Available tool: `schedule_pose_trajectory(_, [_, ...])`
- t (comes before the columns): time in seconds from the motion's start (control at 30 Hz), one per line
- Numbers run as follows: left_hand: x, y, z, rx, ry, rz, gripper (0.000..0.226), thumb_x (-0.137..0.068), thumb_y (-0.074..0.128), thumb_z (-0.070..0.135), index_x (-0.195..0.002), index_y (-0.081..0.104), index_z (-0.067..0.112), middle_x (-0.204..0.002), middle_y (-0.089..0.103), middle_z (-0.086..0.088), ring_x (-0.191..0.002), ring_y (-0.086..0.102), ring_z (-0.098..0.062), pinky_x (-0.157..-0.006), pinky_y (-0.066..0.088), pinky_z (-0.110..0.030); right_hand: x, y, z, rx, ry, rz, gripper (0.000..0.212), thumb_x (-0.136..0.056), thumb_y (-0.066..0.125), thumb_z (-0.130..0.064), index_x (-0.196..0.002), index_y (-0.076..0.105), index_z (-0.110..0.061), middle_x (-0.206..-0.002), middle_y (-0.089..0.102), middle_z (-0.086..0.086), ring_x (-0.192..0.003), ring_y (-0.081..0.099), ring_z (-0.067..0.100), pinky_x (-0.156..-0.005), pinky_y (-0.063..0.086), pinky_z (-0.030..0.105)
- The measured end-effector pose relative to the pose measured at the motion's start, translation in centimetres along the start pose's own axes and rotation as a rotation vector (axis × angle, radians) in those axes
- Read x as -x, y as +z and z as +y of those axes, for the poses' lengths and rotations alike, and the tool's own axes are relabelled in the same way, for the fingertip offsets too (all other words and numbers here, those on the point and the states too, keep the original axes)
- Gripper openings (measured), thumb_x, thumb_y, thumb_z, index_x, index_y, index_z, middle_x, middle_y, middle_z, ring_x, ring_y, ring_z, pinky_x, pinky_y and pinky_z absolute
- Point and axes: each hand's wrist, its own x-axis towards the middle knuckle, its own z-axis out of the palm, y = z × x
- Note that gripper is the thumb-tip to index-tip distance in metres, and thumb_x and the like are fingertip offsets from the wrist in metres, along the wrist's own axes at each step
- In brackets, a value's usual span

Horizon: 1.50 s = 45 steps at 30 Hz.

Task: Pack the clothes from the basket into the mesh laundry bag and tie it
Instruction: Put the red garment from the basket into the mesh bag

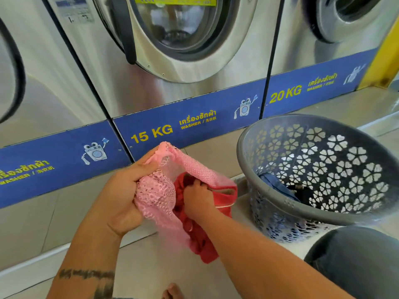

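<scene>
I see the left hand (127, 190) clenched around a bunched fold of the pink mesh laundry bag (159, 186), holding its mouth up and open at about 12 o'clock from the wrist. The right hand (197, 196) sits at 3 o'clock of the left, fingers curled into the red garment (194, 240), which lies partly inside the bag's mouth and hangs out below toward 6 o'clock. At 3 o'clock of both hands stands the grey basket (280, 203), tilted, with blue clothing (278, 186) in its bottom. The 15 KG washer (172, 61) stands at 12 o'clock.
</scene>
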Motion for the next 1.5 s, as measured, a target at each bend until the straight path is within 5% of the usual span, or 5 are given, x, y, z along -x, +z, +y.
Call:
schedule_pose_trajectory(0.37, [-5.2,-2.3,-7.5,-0.254,-0.254,0.318,0.045,-0.098,0.044,0.003,-0.134,0.058,0.026,-0.094,0.070,-0.008,-0.063,0.061,-0.017,-0.053,0.051,-0.028,4.1,5.3,8.7,-0.033,-0.183,-0.331,0.029,-0.087,0.054,-0.022,-0.111,0.069,-0.022,-0.117,0.069,0.007,-0.108,0.064,0.033,-0.086,0.052,0.039])
schedule_pose_trajectory(0.87, [-7.9,-2.2,-9.6,-0.569,-0.395,0.240,0.029,-0.101,0.048,0.015,-0.092,0.069,0.032,-0.068,0.067,0.002,-0.043,0.053,-0.007,-0.043,0.046,-0.017,4.2,15.4,17.0,-0.692,0.638,-0.297,0.102,-0.059,0.067,-0.064,-0.151,0.026,-0.046,-0.152,0.046,0.009,-0.137,0.044,0.034,-0.115,0.036,0.048])
schedule_pose_trajectory(1.03, [-9.0,-2.2,-10.3,-0.707,-0.410,0.129,0.036,-0.099,0.049,0.009,-0.090,0.071,0.037,-0.050,0.062,0.010,-0.036,0.049,-0.004,-0.040,0.042,-0.015,3.5,16.2,15.1,-0.684,0.536,-0.445,0.104,-0.066,0.072,-0.037,-0.154,0.017,-0.050,-0.156,0.030,0.017,-0.137,0.043,0.040,-0.114,0.039,0.046])
schedule_pose_trajectory(1.17, [-9.6,-2.6,-10.5,-0.797,-0.362,0.106,0.034,-0.099,0.050,0.013,-0.097,0.070,0.040,-0.048,0.058,0.013,-0.037,0.044,-0.004,-0.039,0.037,-0.014,3.9,16.8,13.6,-0.581,0.424,-0.431,0.077,-0.067,0.060,-0.018,-0.142,0.047,-0.033,-0.133,0.057,0.007,-0.118,0.058,0.033,-0.097,0.052,0.037])
schedule_pose_trajectory(1.5, [-9.1,-2.7,-10.2,-0.962,-0.160,0.153,0.060,-0.091,0.043,0.000,-0.132,0.058,0.041,-0.119,0.065,0.010,-0.084,0.062,-0.008,-0.067,0.049,-0.025,3.8,9.3,8.5,-0.520,0.184,0.009,0.046,-0.067,0.053,-0.015,-0.108,0.064,-0.032,-0.107,0.057,0.004,-0.096,0.060,0.032,-0.081,0.051,0.038])
